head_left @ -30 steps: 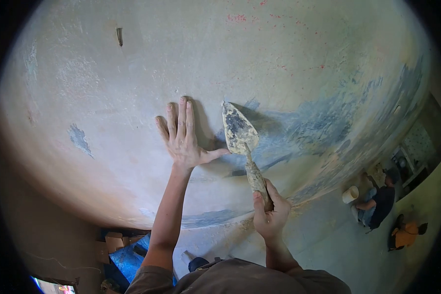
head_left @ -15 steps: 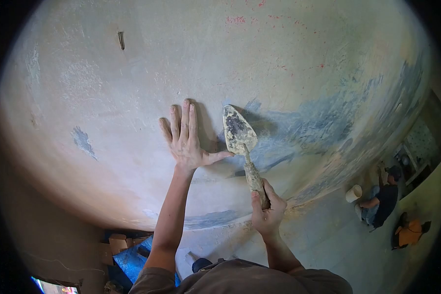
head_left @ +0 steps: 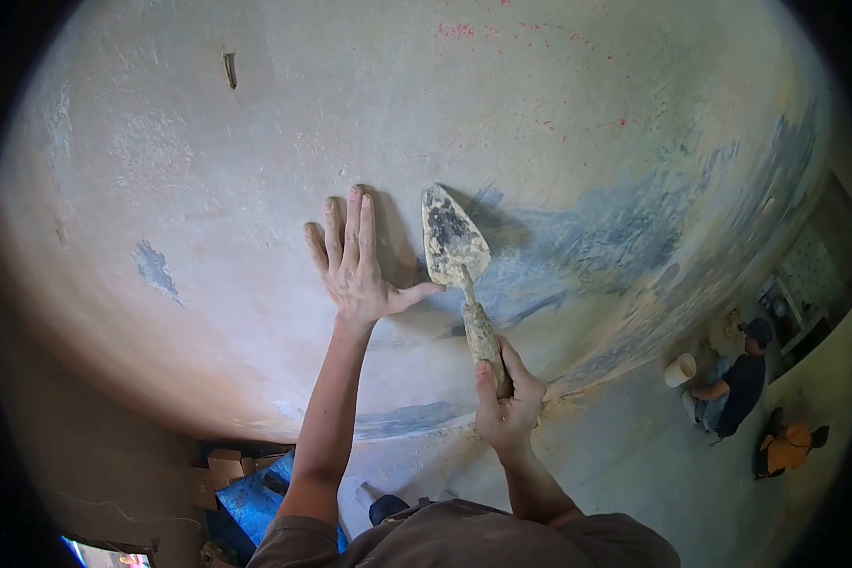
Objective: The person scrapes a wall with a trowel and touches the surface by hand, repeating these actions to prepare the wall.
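My left hand lies against the pale wall, fingers stretched upward and thumb out to the right. The thumb tip reaches close to the lower left edge of a pointing trowel. That trowel's pointed blade is crusted with dried plaster and dark patches, its tip directed up. Around its plaster-caked handle my right hand is wrapped, with the thumb along the handle. Behind and right of the blade, a grey-blue rough patch spreads across the wall.
At the right, a person in dark clothes crouches by a white bucket, near someone in an orange top. Lower left are a blue sheet and cardboard boxes. A small metal piece sticks out of the wall.
The trowel and my right hand have shifted slightly up and to the left along the wall. My left hand stays nearly in place, fingers still spread.
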A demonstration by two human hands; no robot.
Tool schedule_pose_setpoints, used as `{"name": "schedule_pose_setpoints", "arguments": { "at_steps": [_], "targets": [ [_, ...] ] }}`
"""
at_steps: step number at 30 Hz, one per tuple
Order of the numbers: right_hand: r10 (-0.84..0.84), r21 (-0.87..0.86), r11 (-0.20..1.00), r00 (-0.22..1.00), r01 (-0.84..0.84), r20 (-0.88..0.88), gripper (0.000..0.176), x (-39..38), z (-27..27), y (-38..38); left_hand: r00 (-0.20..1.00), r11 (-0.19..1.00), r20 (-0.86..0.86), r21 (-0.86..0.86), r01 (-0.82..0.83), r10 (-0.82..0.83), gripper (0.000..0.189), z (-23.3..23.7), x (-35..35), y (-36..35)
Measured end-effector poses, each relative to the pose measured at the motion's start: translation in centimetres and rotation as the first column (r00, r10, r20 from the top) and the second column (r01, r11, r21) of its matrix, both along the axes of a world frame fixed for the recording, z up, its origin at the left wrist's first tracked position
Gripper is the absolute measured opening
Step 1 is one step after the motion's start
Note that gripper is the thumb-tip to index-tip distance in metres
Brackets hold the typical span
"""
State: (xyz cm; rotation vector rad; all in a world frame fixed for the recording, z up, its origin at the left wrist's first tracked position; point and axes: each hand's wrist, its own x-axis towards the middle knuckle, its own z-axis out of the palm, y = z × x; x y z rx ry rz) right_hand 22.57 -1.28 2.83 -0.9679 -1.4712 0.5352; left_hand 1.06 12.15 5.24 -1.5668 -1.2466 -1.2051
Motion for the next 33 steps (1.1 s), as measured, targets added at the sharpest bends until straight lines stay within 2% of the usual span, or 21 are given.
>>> {"name": "schedule_pose_setpoints", "arguments": {
  "at_steps": [1,4,7,10,13,16,19,23,28,33],
  "targets": [
    [-0.012,0.046,0.999,1.0,0.012,0.002,0.035,0.0,-0.4,0.0,1.0,1.0,-0.003,0.005,0.001,-0.001,0.137,0.0,0.0,0.1],
    [0.011,0.023,1.0,0.999,-0.01,-0.038,0.035,0.1,-1.0,0.0,1.0,1.0,-0.014,0.02,0.015,-0.015,0.137,-0.1,-0.2,-0.1],
    [0.002,0.042,0.999,1.0,-0.002,0.002,0.034,-0.4,1.0,0.0,1.0,1.0,-0.004,0.011,-0.001,0.001,0.138,-0.3,-0.2,0.0],
    [-0.002,-0.009,1.0,1.0,0.002,-0.002,0.034,-0.3,0.3,-0.4,1.0,1.0,-0.002,0.02,0.009,-0.009,0.137,-0.1,-0.1,0.0],
    [-0.008,0.021,1.0,0.999,0.009,-0.052,0.033,-0.2,-1.0,-0.3,0.999,0.999,-0.004,0.032,0.032,-0.032,0.136,-0.2,-0.1,-0.1],
    [0.035,-0.043,0.998,0.995,-0.039,-0.091,0.034,-0.8,0.6,-0.1,1.0,1.0,0.004,0.012,0.009,-0.009,0.135,-0.2,-0.2,-0.1],
    [0.005,0.004,1.0,0.996,-0.005,-0.087,0.033,-1.1,-0.6,-0.3,1.0,1.0,0.012,0.013,0.023,-0.023,0.134,-0.2,-0.1,0.0],
    [0.028,-0.018,0.999,0.994,-0.03,-0.102,0.031,-0.6,-1.4,-0.3,0.998,0.997,-0.006,0.049,0.063,-0.063,0.133,0.2,0.0,-0.3],
    [0.019,-0.031,0.999,0.995,-0.022,-0.103,0.03,-1.5,-0.2,-0.2,1.0,0.999,0.003,0.023,0.025,-0.025,0.134,-0.3,-0.1,-0.1],
    [0.034,-0.036,0.999,0.988,-0.04,-0.15,0.032,-0.8,-2.0,-0.5,0.999,0.998,-0.006,0.025,0.054,-0.054,0.135,0.0,-0.2,-0.3]
  ]
}}
